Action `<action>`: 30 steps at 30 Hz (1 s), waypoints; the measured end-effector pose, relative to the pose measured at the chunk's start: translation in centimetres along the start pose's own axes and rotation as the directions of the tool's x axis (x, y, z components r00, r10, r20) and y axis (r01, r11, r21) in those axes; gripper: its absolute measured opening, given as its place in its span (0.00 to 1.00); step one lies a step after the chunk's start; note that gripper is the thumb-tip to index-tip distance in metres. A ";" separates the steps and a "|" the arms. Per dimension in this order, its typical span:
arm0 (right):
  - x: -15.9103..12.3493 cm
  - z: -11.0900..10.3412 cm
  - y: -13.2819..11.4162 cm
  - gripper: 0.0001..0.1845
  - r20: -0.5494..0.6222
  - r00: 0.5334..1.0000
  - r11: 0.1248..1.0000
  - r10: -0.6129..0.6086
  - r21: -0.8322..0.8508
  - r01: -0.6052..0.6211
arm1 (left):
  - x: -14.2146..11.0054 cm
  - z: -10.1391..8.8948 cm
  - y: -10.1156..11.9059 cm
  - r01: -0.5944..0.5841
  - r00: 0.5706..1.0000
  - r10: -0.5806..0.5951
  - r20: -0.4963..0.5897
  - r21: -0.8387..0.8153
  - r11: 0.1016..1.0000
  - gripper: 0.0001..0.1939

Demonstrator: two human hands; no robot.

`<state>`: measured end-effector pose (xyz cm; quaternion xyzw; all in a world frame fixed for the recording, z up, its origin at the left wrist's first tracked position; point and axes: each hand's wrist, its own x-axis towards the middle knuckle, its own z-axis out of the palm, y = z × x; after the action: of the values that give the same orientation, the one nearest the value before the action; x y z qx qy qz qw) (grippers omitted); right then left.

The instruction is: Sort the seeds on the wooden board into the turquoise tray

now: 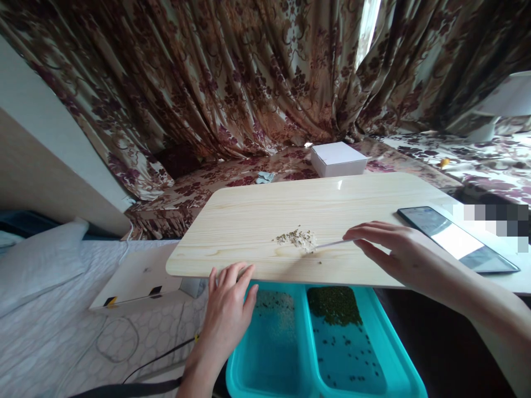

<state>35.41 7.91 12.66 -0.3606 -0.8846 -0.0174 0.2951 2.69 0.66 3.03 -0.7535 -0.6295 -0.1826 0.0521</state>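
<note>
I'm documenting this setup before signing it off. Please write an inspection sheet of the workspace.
Surface: pale wood-grain board with rounded corners.
Work items: small pile of green and whitish grains on it; turquoise plastic two-compartment tray below the near edge, green grains right, pale grains with dark specks left.
Clutter: flat, dark-rimmed tablet on the board's right side.
Grippers: left hand, fingers on that edge; right hand holding a thin pale stick, tip at the pile.
Cables: thin black cable and looped pale cable on white quilted bedding at left.
Surroundings: brown floral curtains and white rectangular box behind the board.
</note>
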 end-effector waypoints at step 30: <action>-3.4 -2.5 -1.4 0.16 0.132 0.987 0.972 0.090 0.204 -0.116 | -0.1 0.0 0.1 -0.020 0.999 0.020 -0.025 0.026 0.999 0.18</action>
<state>37.71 4.07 13.16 -0.3733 -0.8779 0.1139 0.2775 2.76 0.58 3.01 -0.7567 -0.6234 -0.1836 0.0715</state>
